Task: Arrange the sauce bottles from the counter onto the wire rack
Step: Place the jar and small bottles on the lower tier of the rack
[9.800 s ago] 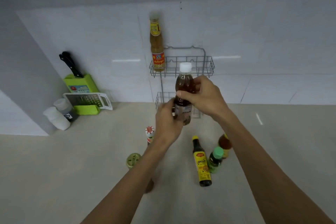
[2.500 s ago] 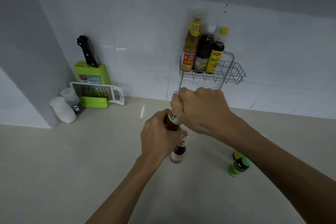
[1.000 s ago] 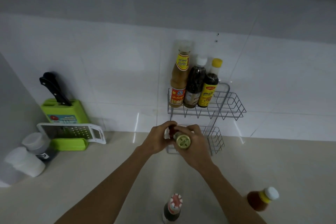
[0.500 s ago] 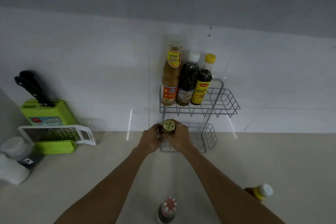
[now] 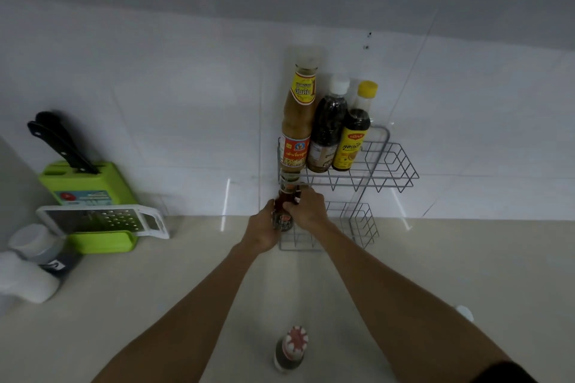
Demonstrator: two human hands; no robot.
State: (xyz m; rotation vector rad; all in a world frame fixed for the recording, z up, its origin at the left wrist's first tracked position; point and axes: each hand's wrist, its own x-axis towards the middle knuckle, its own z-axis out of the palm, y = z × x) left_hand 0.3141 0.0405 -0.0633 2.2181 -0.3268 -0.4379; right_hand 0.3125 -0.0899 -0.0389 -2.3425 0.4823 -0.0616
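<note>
A two-tier wire rack point(image 5: 392, 165) hangs on the white tiled wall. Its upper shelf holds a tall tan sauce bottle point(image 5: 297, 121), a dark bottle with a white cap point(image 5: 329, 127) and a yellow-capped bottle point(image 5: 353, 134). Both hands grip a small reddish-brown sauce bottle point(image 5: 283, 214) upright at the left end of the lower shelf. My left hand point(image 5: 262, 232) wraps its lower body. My right hand point(image 5: 306, 210) holds its upper part. A small dark bottle with a red-and-white cap point(image 5: 291, 348) stands on the counter between my forearms.
A green knife block point(image 5: 90, 183) with black-handled knives stands at the left, with a white grater point(image 5: 102, 221) leaning on a green box. White-capped containers point(image 5: 34, 258) lie at the far left. A white cap point(image 5: 464, 312) peeks past my right forearm.
Both hands moved the small bottle forward and down from in front of the rack into the left end of the lower shelf. The view shifted slightly.
</note>
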